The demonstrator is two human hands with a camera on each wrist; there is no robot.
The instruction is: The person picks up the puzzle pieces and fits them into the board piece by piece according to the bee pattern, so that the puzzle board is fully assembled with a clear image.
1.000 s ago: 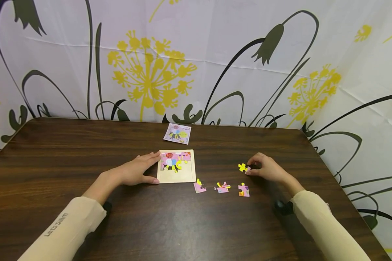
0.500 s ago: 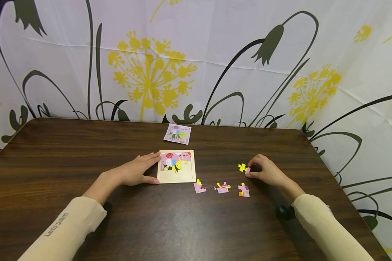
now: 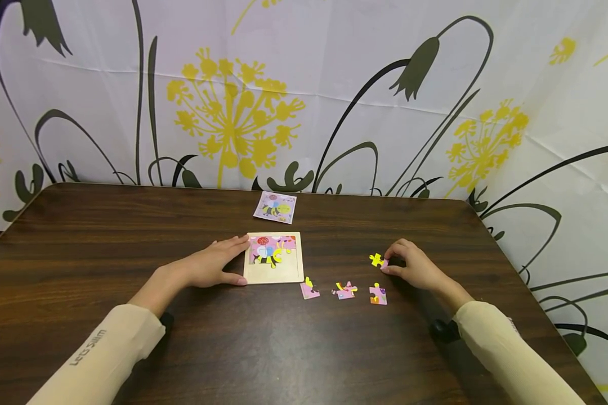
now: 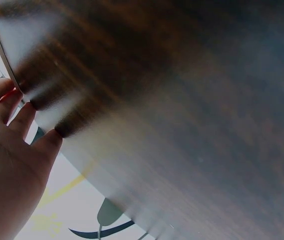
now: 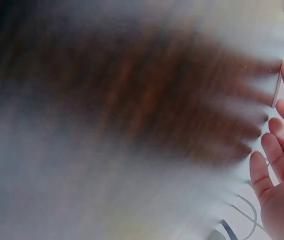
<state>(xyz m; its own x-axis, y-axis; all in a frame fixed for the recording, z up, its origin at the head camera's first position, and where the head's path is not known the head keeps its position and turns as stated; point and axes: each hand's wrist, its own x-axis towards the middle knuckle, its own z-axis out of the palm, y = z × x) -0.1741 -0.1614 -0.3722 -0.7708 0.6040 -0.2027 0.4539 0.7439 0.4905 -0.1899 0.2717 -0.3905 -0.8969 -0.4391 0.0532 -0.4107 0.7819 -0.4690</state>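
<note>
My left hand (image 3: 210, 264) lies at the left side of a wooden puzzle board (image 3: 273, 275), its fingers and thumb extended and touching the frame near the upper and lower left corners. Inside the board, several fitted pieces form part of a bee picture (image 3: 268, 250); bare wood shows below and to the right. Over on the right, my right hand (image 3: 412, 267) pinches a yellow and pink puzzle piece (image 3: 378, 260) by its right edge, low over the table. In the right wrist view, the fingers of the right hand (image 5: 281, 150) show at the edge, the piece edge-on.
Three loose puzzle pieces lie in a row: one beside the board's lower right corner (image 3: 309, 289), a middle one (image 3: 345, 291) and a right one (image 3: 378, 294). Behind the board lies a bee picture card (image 3: 276, 208). A flowered curtain (image 3: 334, 112) hangs behind the brown table (image 3: 284, 349).
My right hand has shifted very slightly on the yellow and pink puzzle piece, which stays in the same place. The left hand and the board have not moved.
</note>
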